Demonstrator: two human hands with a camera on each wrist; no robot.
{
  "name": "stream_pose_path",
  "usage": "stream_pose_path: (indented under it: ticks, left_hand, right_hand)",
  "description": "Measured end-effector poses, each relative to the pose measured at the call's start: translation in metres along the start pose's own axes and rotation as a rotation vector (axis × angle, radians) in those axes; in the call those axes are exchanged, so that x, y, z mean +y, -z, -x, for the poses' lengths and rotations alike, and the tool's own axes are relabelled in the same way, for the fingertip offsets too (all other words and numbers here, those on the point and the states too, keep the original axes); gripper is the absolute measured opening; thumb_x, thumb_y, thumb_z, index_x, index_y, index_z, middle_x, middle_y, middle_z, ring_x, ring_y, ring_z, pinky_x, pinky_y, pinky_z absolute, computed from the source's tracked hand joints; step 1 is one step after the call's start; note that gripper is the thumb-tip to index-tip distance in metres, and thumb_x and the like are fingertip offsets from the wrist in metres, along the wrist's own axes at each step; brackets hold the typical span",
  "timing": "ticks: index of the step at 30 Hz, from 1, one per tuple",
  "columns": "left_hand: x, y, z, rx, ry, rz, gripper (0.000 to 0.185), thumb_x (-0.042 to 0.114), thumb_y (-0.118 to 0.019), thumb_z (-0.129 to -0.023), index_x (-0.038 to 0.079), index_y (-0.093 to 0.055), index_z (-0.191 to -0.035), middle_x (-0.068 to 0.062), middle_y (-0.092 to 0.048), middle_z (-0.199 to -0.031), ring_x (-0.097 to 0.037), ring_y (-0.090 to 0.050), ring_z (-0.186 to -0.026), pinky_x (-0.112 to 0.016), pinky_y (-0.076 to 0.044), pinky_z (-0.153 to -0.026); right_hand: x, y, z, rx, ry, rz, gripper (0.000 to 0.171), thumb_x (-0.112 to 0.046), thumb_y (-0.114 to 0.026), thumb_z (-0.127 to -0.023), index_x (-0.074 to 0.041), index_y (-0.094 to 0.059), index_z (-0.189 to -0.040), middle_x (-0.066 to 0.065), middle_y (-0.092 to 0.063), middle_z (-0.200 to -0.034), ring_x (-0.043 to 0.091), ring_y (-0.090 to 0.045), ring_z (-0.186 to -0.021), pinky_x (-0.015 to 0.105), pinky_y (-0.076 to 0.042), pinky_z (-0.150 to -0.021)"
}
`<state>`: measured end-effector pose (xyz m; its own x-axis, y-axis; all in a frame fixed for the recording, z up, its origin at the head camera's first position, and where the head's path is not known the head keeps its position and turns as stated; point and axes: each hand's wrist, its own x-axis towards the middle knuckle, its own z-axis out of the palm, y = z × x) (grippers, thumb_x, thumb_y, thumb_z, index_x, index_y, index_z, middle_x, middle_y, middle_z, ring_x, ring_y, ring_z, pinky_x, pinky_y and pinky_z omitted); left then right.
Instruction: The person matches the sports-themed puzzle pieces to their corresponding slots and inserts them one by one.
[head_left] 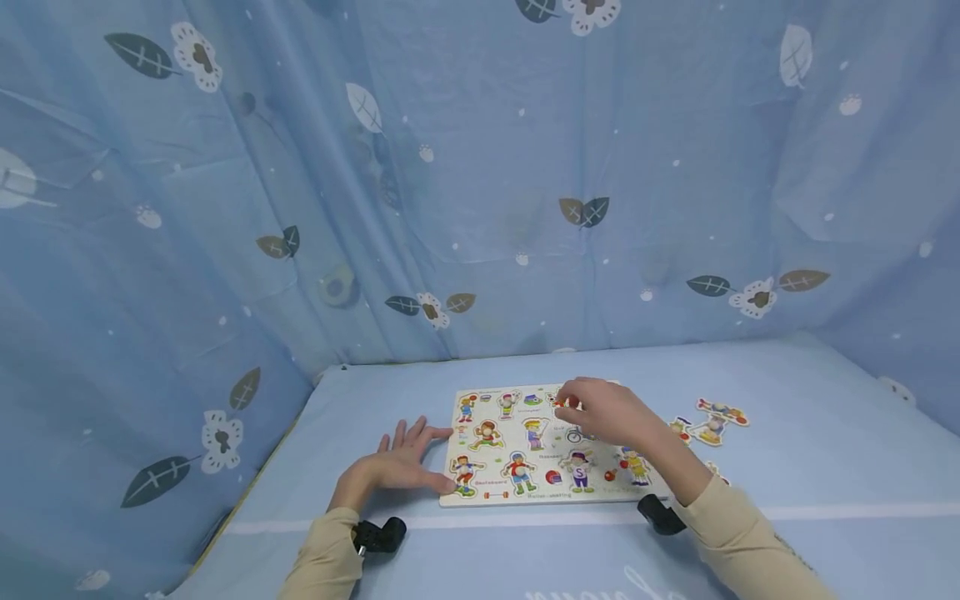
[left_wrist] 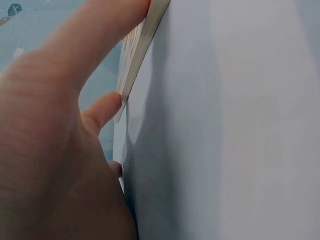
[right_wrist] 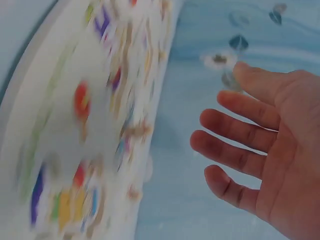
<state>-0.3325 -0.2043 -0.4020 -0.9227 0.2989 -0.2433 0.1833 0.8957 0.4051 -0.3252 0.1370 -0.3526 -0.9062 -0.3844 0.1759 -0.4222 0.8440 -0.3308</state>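
Observation:
A white wooden puzzle board [head_left: 540, 501] with cartoon sports figures lies flat on the bed-like blue surface. My left hand [head_left: 401, 467] is at its left side, fingers spread. In the left wrist view the thumb and index fingertip touch the board's edge [left_wrist: 142, 45]. Over the upper right part of the board hovers my right hand [head_left: 603, 408], covering some figures. The right wrist view shows that hand [right_wrist: 260, 145] with nothing in it, its fingers loosely extended and apart from the blurred board [right_wrist: 55, 130].
Several loose figure pieces [head_left: 708, 429] lie right of the board, some overlapping; another piece [head_left: 716, 472] is partly hidden by the right forearm. A blue patterned curtain [head_left: 480, 208] hangs behind the surface. Each wrist carries a black camera [head_left: 382, 535].

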Motion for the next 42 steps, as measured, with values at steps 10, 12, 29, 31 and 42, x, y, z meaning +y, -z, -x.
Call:
stream_pose_path:
  ticks: [10,12,29,31,42]
  left_hand:
    - [-0.003,-0.002,-0.003,0.01,-0.008,0.011,0.096,0.068,-0.076,-0.067,0.034,-0.039,-0.149,-0.018,-0.007,-0.165,-0.046,0.006,-0.149,-0.067,0.0,-0.116]
    - [-0.004,-0.002,-0.002,0.012,-0.007,0.011,0.096,0.067,-0.077,-0.067,0.034,-0.039,-0.149,-0.018,-0.007,-0.165,-0.047,0.006,-0.149,-0.068,0.0,-0.116]
    - [0.001,0.0,0.001,0.003,-0.004,0.014,0.097,0.065,-0.079,-0.067,0.033,-0.039,-0.149,-0.02,-0.006,-0.165,-0.049,0.006,-0.149,-0.068,0.001,-0.115]
    - [0.001,0.0,0.001,0.001,-0.008,0.011,0.097,0.065,-0.078,-0.067,0.033,-0.039,-0.149,-0.02,-0.006,-0.165,-0.049,0.006,-0.149,-0.068,0.001,-0.115]
    - [-0.004,0.0,-0.001,-0.005,-0.017,0.017,0.099,0.069,-0.076,-0.066,0.03,-0.039,-0.15,-0.021,-0.005,-0.165,-0.05,0.007,-0.148,-0.07,0.003,-0.114]
  right_hand:
    - [0.046,0.026,0.01,0.016,-0.084,-0.039,0.028,-0.028,-0.062,-0.097,-0.007,-0.069,-0.114,0.003,-0.066,-0.096,0.017,-0.06,-0.083,0.039,-0.052,-0.071]
    - [0.054,0.033,0.012,0.027,-0.099,-0.045,0.029,-0.029,-0.061,-0.098,-0.006,-0.068,-0.116,0.005,-0.067,-0.098,0.019,-0.061,-0.084,0.04,-0.053,-0.071]
    - [0.162,0.081,0.066,0.122,-0.415,-0.122,0.04,-0.029,-0.064,-0.095,0.006,-0.06,-0.114,0.024,-0.062,-0.103,0.036,-0.057,-0.09,0.044,-0.05,-0.069]
    - [0.168,0.078,0.069,0.1,-0.432,-0.143,0.04,-0.029,-0.065,-0.095,0.006,-0.06,-0.114,0.024,-0.062,-0.104,0.036,-0.056,-0.091,0.045,-0.051,-0.071]
    - [0.182,0.065,0.07,-0.041,-0.51,-0.161,0.04,-0.029,-0.066,-0.094,0.008,-0.06,-0.109,0.022,-0.061,-0.098,0.035,-0.054,-0.089,0.046,-0.049,-0.074]
